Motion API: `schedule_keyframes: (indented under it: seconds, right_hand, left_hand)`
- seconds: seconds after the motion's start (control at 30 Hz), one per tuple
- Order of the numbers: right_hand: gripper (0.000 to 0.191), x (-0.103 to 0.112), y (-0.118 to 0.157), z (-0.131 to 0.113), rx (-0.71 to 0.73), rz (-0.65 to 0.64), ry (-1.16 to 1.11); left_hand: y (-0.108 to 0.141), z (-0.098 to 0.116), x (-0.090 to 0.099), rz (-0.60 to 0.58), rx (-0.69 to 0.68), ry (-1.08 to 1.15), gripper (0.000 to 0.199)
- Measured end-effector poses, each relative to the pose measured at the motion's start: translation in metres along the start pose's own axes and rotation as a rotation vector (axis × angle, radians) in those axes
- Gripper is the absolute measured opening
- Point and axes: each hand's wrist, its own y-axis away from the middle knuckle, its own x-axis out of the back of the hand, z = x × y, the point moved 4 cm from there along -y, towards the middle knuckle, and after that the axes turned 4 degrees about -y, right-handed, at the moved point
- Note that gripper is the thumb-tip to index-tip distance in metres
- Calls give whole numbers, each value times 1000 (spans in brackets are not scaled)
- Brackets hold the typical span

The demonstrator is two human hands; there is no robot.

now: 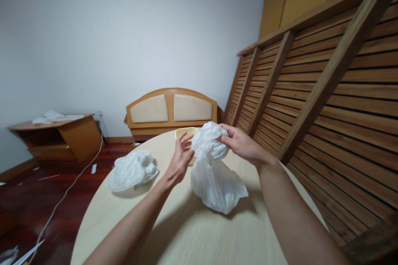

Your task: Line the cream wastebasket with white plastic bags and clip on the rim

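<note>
A crumpled white plastic bag (216, 182) hangs down to the pale round table (174, 232) in front of me. My right hand (238, 143) grips the upper part of this bag, fingers closed on its bunched plastic. To its left, my left hand (180, 157) has its fingers spread and curved, close to the bag's side and holding nothing that I can see. Behind both lies a pale yellow container (186, 131), partly covered by the left hand and the bag. What the bag contains, if anything, is hidden.
A second crumpled white plastic bag (133, 169) rests on the table's left side. Past the table stands a wooden headboard (171, 107) against the wall. Wooden slatted panels (311, 103) lean on the right. A low wooden desk (62, 136) and a cable (71, 188) are at left.
</note>
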Motion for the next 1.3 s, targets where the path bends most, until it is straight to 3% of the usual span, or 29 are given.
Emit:
schedule_keyframes:
  seconds: [0.07,0.17,0.27,0.4,0.63,0.77,0.87,0.97,1.07,1.13,1.2,1.3]
  right_hand:
    - [20,-6,-1,2,-13,-9,-44]
    - [23,-15,-2,5,-24,-1,-123]
    - [25,-23,0,5,-22,12,-150]
    - [25,-27,9,5,-27,23,-167]
    - [24,7,27,37,-99,237,-143]
    - [33,24,39,73,-271,208,-100]
    - [42,37,48,94,-368,184,-43]
    - [51,60,57,109,-399,226,96]
    - [61,85,67,120,-425,214,280]
    - [63,102,73,126,-451,240,472]
    - [59,115,79,129,-509,346,765]
    - [48,117,80,122,-499,477,1203]
  left_hand:
    - [12,7,-10,-110,10,53,97]
    - [29,4,-18,-140,58,-28,109]
    - [42,-5,-22,-124,123,-150,104]
    - [48,-8,-14,-140,114,-169,79]
    - [43,6,21,-384,196,-99,72]
    - [44,-2,34,-488,174,-251,73]
    - [45,-11,37,-472,178,-434,70]
    - [45,-10,37,-385,126,-552,62]
    - [49,-2,28,-352,42,-608,74]
    - [54,2,19,-411,-11,-662,89]
    - [59,1,10,-505,-33,-730,100]
    - [65,-8,2,-645,-22,-776,95]
